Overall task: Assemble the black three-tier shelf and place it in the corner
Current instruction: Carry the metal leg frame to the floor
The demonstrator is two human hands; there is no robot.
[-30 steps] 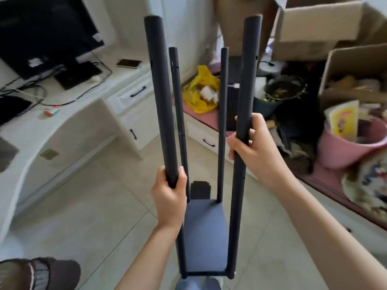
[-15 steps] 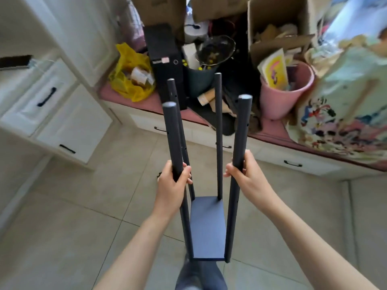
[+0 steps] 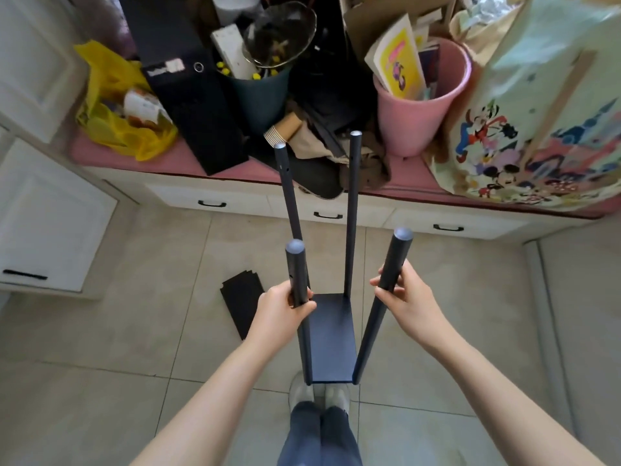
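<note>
On the far table [image 3: 413, 181], a yellow plastic bag [image 3: 107, 95] is slumping at the left end, holding packets whose labels are too blurred to read. Right of it a black box [image 3: 188, 105] is lying lengthwise. Next to that, a dark teal bin [image 3: 260, 92] is carrying a white power strip [image 3: 228, 45] and small yellow bits, with a clear bowl [image 3: 279, 31] sitting over its mouth. Further right a pink bucket [image 3: 420, 119] is holding a yellow booklet [image 3: 400, 62] and other books standing on end. A cartoon-print bag [image 3: 537, 129] is bulging at the right end, its contents hidden.

On the tiled floor, flat black panels [image 3: 242, 304] are lying just left of the left hand [image 3: 285, 311]. That hand is curling round the near left pole [image 3: 297, 274] of the black shelf [image 3: 331, 334]. The shelf is being held upright just beyond the person's shoes [image 3: 319, 393], with one board fitted low between four poles. The right hand [image 3: 406, 297] is wrapping round the near right pole [image 3: 393, 274]. Both hands are gripping below the capped tops.

The lower ends of the two far poles are disappearing behind the board, and I cannot tell whether the shelf is resting on the floor. The cardboard boxes behind the bucket are being cut off by the top edge
</note>
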